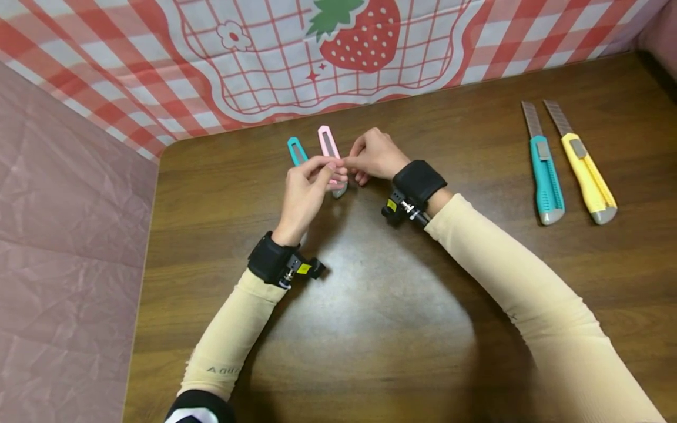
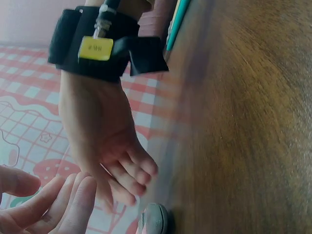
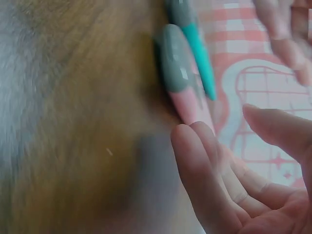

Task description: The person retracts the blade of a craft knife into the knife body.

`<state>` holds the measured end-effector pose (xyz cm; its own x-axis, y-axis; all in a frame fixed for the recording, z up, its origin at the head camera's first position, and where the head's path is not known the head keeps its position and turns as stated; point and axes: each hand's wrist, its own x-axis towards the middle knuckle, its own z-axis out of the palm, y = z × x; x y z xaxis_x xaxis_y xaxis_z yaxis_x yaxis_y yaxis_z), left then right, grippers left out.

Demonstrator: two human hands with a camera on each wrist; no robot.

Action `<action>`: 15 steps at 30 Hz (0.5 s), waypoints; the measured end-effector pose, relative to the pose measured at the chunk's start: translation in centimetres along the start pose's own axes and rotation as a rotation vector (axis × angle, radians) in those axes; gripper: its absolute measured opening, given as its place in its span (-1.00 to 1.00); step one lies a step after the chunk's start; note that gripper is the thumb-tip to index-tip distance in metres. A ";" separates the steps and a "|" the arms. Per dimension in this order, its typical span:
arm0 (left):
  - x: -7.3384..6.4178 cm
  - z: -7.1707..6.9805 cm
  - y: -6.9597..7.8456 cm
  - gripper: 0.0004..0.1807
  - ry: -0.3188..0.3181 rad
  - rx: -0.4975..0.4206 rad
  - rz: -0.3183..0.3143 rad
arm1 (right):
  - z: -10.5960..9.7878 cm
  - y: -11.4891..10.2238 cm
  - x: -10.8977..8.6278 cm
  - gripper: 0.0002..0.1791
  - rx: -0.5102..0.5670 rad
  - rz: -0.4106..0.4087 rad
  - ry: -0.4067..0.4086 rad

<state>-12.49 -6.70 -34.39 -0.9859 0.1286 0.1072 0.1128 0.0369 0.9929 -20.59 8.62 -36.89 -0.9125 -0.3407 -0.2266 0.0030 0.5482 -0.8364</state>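
Side by side near the table's back edge lie a pink utility knife [image 1: 324,130] and a small teal one [image 1: 293,141], no blade showing past either tip. My left hand [image 1: 309,185] is over them, hiding most of the teal handle; its thumb and fingers stand apart with nothing between them in the left wrist view. To the right of the pink knife is my right hand [image 1: 378,155], its fingers loosely bent and empty. Its fingertips overlap the pink handle [image 3: 185,102] in the right wrist view. The two hands' fingertips come close together in the head view.
At the right of the wooden table [image 1: 370,329] lie a larger teal utility knife [image 1: 545,176] and a yellow one [image 1: 587,176], both with blades extended away from me. A strawberry-print checked cloth [image 1: 254,76] hangs along the back. Pink fabric [image 1: 69,247] borders the left side.
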 end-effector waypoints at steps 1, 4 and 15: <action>0.0 0.0 0.0 -0.80 0.000 0.003 0.002 | -0.3 0.0 -0.3 -0.78 -0.005 -0.014 0.005; -0.1 0.1 0.1 -0.80 -0.011 0.013 0.010 | -1.4 -0.2 -1.4 -0.78 -0.024 -0.071 0.039; -0.4 0.8 -0.3 -0.80 -0.076 -0.018 -0.007 | -8.6 0.1 -8.1 -0.74 -0.045 -0.248 0.248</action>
<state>-12.06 -5.95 -34.76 -0.9744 0.2029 0.0968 0.1029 0.0198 0.9945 -16.67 17.97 -30.83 -0.9549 -0.2744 0.1133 -0.2437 0.5068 -0.8269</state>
